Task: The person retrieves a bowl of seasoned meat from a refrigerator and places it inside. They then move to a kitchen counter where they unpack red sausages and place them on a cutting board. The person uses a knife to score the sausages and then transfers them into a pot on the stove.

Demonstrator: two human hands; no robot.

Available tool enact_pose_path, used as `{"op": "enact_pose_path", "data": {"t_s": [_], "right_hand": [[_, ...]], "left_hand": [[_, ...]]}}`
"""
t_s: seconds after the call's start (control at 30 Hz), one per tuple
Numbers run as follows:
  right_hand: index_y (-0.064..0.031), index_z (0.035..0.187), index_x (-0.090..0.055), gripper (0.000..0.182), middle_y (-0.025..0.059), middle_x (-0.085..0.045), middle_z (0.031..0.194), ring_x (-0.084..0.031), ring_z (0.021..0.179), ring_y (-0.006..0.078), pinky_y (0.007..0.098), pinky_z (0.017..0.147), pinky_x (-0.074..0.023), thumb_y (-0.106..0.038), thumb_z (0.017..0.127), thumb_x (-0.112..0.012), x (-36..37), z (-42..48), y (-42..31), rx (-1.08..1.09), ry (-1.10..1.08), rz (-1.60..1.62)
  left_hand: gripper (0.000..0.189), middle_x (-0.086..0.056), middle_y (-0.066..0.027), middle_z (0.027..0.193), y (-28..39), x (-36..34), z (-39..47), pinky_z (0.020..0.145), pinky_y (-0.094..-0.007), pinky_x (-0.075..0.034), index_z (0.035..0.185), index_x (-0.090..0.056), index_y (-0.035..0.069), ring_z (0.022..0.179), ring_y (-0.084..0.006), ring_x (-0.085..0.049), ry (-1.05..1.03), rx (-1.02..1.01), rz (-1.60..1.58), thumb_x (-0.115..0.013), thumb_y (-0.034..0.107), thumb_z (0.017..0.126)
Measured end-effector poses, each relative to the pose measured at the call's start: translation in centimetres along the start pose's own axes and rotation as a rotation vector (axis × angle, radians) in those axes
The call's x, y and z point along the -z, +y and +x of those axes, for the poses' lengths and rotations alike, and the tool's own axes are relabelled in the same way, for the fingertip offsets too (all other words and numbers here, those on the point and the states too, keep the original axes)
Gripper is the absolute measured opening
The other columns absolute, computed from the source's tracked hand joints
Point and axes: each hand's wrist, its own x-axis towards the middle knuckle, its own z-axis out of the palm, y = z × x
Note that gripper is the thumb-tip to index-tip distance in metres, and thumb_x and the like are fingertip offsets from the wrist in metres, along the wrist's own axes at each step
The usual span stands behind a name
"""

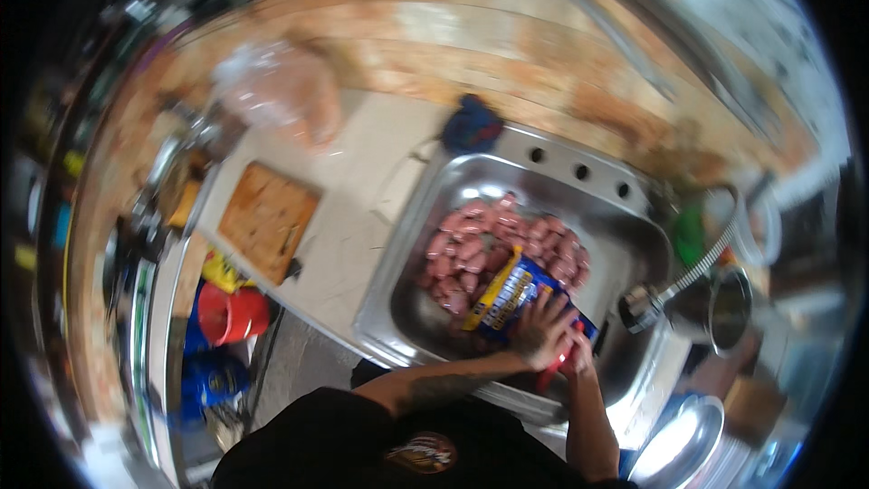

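Observation:
A blue and yellow plastic package (510, 295) bearing writing lies tilted in the stainless steel sink (614, 255), over the near part of a heap of pink sausage links (468, 244). Across its lower right end my left hand (540, 334) is laid with fingers spread, holding it. My right hand (578, 355) is close beside, at the package's right corner, closed around a red-handled tool (553, 370). Blur and the fingers hide most of that tool, so its exact kind is unclear.
Left of the sink, a wooden cutting board (270, 221) and a clear plastic bag with pinkish contents (282, 92) rest on the counter. A dark blue cloth (473, 123) sits at the sink's back corner. On the right are a metal spray hose (699, 255) and a metal pot (730, 312).

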Motion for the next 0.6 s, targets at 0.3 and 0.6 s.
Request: {"op": "enact_pose_path", "data": {"t_s": [0.3, 0.6], "right_hand": [[-0.0139, 0.155, -0.025, 0.077, 0.0146, -0.033, 0.156, -0.036, 0.141, 0.0338, 0.0471, 0.116, -0.0306, -0.031, 0.089, -0.061, -8.9, -4.5, -5.4, 0.07, -0.267, -0.026], [-0.0055, 0.152, -0.031, 0.062, 0.0185, -0.041, 0.149, -0.044, 0.135, 0.0327, 0.0439, 0.113, -0.0358, -0.031, 0.096, -0.044, -10.4, -10.6, -7.1, 0.148, 0.017, -0.033]], "left_hand": [[0.089, -0.013, -0.0228, 0.161, 4.1, 3.2, 0.8, 0.109, -0.0725, -0.013, 0.152, -0.035, 0.013, 0.147, -0.0505, -0.008, -0.095, 0.136, -0.065, -0.069, 0.052, 0.079], [0.086, -0.016, -0.024, 0.16, 8.6, 4.1, 0.2, 0.115, -0.0631, -0.007, 0.156, -0.021, 0.008, 0.149, -0.0449, -0.011, -0.274, 0.126, -0.116, -0.046, 0.061, 0.092]]}}
